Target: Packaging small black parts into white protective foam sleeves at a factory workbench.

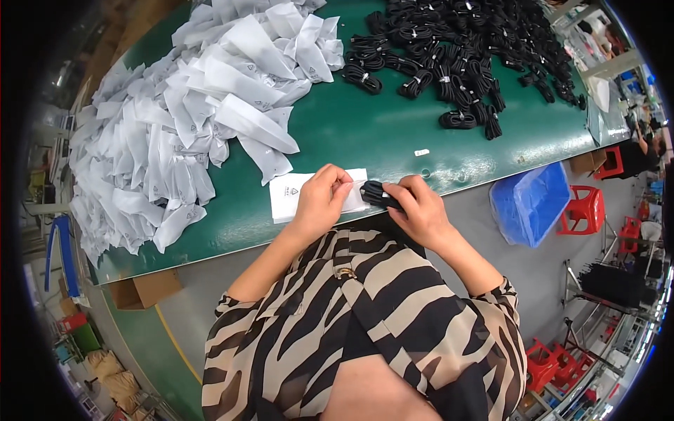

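Observation:
Near the front edge of the green table, a white printed bag (284, 193) lies flat, perhaps on others like it. My left hand (323, 200) rests over it, with thumb and finger pinching the bag's edge at its right end. My right hand (421, 210) grips a coiled black cable (379, 195), its end right at the bag's mouth. Whether the cable's tip is inside the bag I cannot tell. My fingers hide part of the coil.
A large heap of filled white bags (203, 91) covers the table's left. Bundled black cables (456, 56) are piled at the far right. A small white label (421, 152) lies on the green table (351, 133). Beyond the right edge stand a blue-lined bin (530, 203) and a red stool (583, 210).

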The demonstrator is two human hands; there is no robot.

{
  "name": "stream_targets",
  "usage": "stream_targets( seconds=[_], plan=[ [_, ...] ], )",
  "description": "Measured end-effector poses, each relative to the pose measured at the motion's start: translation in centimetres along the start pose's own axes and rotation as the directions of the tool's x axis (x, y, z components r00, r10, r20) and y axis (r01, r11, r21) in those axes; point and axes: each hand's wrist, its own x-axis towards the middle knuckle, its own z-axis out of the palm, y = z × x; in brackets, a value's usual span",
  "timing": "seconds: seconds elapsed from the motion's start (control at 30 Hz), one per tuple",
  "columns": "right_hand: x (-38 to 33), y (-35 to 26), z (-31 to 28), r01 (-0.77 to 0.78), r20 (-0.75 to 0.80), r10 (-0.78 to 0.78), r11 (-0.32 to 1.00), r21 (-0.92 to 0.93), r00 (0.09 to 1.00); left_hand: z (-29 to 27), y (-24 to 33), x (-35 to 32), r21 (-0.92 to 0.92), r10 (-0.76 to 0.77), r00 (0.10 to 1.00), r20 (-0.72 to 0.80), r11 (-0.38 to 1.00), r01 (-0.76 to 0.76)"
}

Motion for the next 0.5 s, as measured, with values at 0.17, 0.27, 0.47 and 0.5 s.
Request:
stream_targets(
  seconds=[0.17,0.27,0.47,0.5],
  plan=[
    [0.7,0.5,0.2,-0.02,0.064,0.009,0.985,0.171,0.998,0.2,0.7,-0.3,-0.018,0.106,0.994,0.004,0.994,-0.106],
    [0.2,0.6,1.1,-0.38,0.202,0.322,0.79,0.481,0.925,0.2,1.1,0.0,0.0,0.283,0.959,-0.012,0.959,-0.283],
    [0.7,-0.6,1.1,-0.565,0.278,0.51,0.581,0.587,0.814,-0.6,2.7,0.6,0.127,0.444,0.896,0.027,0.887,-0.444],
    [0.8,-1.0,1.1,-0.344,0.082,0.348,0.81,0.475,0.934,-0.6,2.6,0.7,0.125,0.42,0.908,0.01,0.9,-0.418]
  ],
)
